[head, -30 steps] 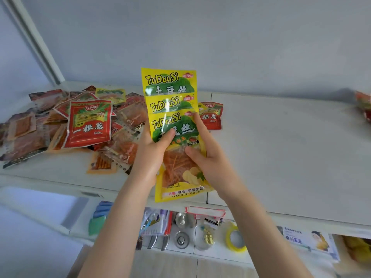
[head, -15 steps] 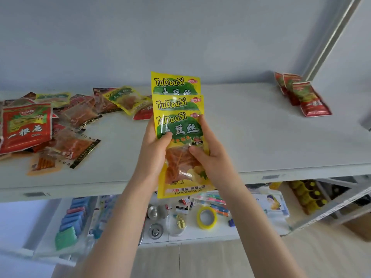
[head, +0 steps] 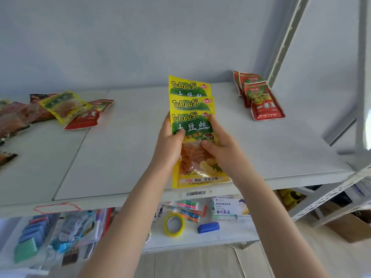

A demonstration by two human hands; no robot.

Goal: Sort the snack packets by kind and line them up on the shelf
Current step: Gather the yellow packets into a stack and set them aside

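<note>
White metal shelf board fills my feed — I see a jumbled pile of mixed snack packets at its left end. Three fanned yellow-and-green plastic packets stand upright above its front edge; overlapping red foil packets lie far right. Left hand and right hand pinch the fan, thumbs in front.

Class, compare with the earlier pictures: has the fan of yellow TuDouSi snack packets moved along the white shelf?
Yes. The yellow TuDouSi snack packets shifted right, from the white shelf's panel seam toward the red snack packets.
</note>
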